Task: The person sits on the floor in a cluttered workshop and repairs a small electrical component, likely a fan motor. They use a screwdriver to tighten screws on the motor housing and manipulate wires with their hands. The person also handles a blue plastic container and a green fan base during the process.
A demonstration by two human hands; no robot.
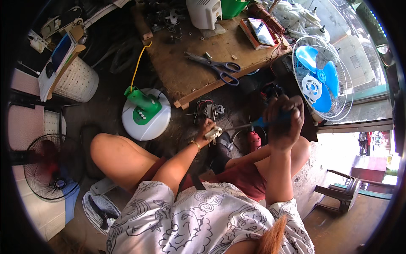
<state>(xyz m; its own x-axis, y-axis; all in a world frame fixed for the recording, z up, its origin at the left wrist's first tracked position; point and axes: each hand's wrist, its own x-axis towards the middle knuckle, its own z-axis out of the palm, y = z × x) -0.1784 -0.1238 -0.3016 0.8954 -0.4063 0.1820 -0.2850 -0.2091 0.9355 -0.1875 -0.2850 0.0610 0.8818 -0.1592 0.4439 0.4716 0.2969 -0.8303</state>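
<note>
Between the bent legs, my left hand [203,131] is closed on a small cream-coloured part [214,133], its exact kind unclear. My right hand [286,120] is wrapped round the blue handle of a screwdriver [259,123]. Its metal shaft points left toward the cream part; whether the tip touches cannot be told. Just beyond my left hand is a metal piece [210,109] with thin wires round it. Below the screwdriver stands a red cylindrical object [254,140].
A low wooden table [173,72] ahead bears scissors [216,67] and a phone [261,31]. To the left stands a white-and-green fan base [148,116] with a yellow wire. A blue-bladed fan [322,76] is at the right, a black-caged fan [53,167] at the left.
</note>
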